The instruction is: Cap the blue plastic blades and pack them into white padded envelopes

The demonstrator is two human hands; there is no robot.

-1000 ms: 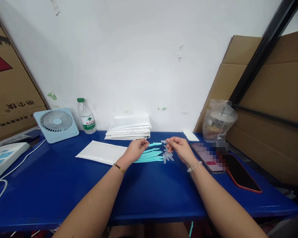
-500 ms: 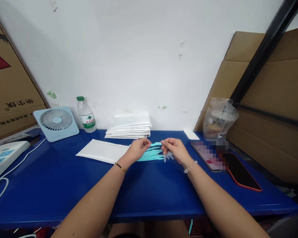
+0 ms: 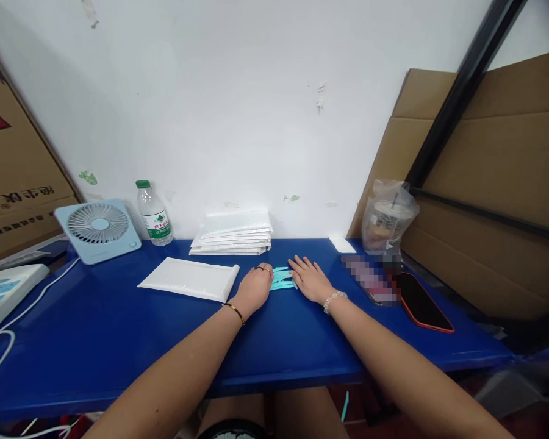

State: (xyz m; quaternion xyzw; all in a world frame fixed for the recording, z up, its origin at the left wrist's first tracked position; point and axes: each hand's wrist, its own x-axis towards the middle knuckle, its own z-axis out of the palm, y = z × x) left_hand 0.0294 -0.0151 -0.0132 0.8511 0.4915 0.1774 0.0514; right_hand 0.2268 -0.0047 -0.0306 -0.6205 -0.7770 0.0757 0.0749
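A small pile of teal plastic strips (image 3: 282, 278) lies on the blue table (image 3: 119, 341), between my two hands. My left hand (image 3: 255, 286) rests on the left end of the pile with its fingers curled down over the strips. My right hand (image 3: 309, 277) lies flat with fingers stretched out, covering the right end of the pile and the clear pieces that lay there. A white padded envelope (image 3: 190, 278) lies just left of my left hand. A stack of the same envelopes (image 3: 232, 232) stands behind, against the wall.
A light blue desk fan (image 3: 97, 229) and a water bottle (image 3: 154, 214) stand at the back left. A white device (image 3: 4, 289) with cables sits at the left edge. On the right are a bagged drink cup (image 3: 387, 221), two phones (image 3: 421, 301) and cardboard sheets (image 3: 494, 183).
Both hands have come down from pinching a strip and a clear piece above the table onto the pile. The strips are now gathered closer together. The camera has shifted slightly right.
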